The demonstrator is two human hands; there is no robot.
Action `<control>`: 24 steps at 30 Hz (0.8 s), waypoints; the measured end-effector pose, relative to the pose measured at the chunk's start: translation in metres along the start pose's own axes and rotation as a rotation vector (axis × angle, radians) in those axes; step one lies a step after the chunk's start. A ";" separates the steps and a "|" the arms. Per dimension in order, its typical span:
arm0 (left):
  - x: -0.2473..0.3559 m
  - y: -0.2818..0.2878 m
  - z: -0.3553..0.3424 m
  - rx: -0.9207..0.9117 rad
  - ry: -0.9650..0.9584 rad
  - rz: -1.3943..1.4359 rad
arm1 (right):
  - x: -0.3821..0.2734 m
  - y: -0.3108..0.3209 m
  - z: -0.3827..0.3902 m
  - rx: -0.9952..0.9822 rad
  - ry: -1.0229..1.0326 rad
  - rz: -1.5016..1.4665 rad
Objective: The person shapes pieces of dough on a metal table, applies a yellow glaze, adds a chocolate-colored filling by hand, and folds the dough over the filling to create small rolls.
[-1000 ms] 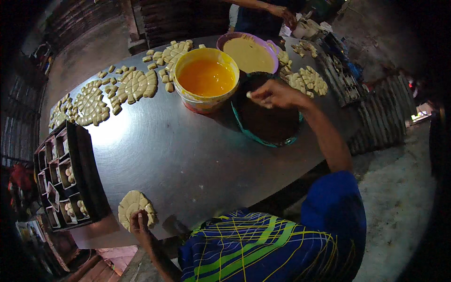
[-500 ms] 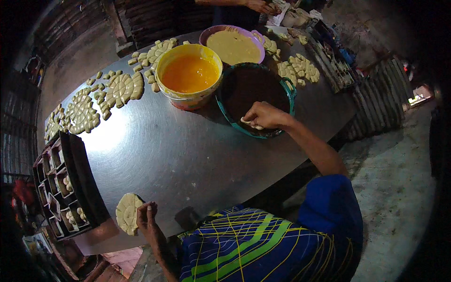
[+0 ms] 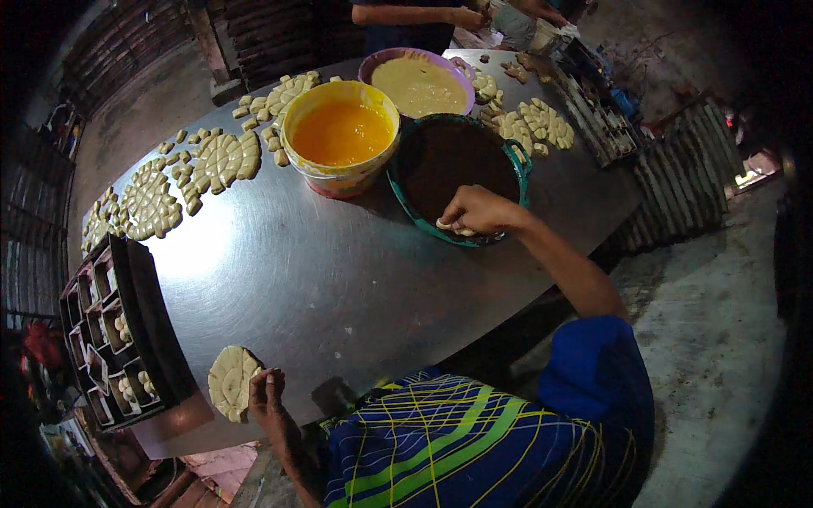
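My right hand (image 3: 476, 208) pinches a small pale dough piece (image 3: 453, 229) at the near rim of a teal tub (image 3: 449, 161) of dark brown contents. My left hand (image 3: 269, 394) is closed beside a flat, scored dough disc (image 3: 230, 381) on the steel table (image 3: 347, 279); whether its fingers grip anything is unclear. A yellow bucket (image 3: 339, 127) of orange liquid and a purple basin (image 3: 417, 80) of beige mixture stand behind, left of and beyond the tub.
Cut dough rounds and pieces (image 3: 224, 161) line the far and left table edge; more (image 3: 542, 123) lie right of the tub. A black compartmented tray (image 3: 118, 326) sits at the left. Across the table a person's arms (image 3: 423, 15) show, with corrugated sheets (image 3: 677, 178) at the right.
My right hand has moved down to the tub's near rim with the dough piece. My left hand has shifted slightly right, off the disc's middle. The other person's arms have moved.
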State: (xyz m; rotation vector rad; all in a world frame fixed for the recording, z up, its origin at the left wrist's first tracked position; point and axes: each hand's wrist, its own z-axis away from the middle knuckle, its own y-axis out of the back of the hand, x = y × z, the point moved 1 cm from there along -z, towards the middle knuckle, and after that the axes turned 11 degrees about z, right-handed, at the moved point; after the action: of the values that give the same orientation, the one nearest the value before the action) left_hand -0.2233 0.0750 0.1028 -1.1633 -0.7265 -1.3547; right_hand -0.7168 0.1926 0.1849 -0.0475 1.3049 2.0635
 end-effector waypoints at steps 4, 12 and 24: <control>0.004 -0.004 0.003 -0.009 -0.026 0.026 | -0.003 0.005 0.003 -0.063 -0.047 -0.101; -0.001 -0.013 0.000 -0.152 0.104 0.110 | 0.020 -0.007 0.011 -0.115 0.051 -1.177; 0.033 -0.125 0.017 -0.574 0.602 0.563 | -0.173 -0.130 0.036 -0.014 0.456 -1.643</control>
State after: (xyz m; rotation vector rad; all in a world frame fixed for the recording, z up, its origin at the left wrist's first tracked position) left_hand -0.3360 0.0985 0.1644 -1.1738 0.4289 -1.3403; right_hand -0.5004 0.1646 0.1649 -1.1986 0.8488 0.6083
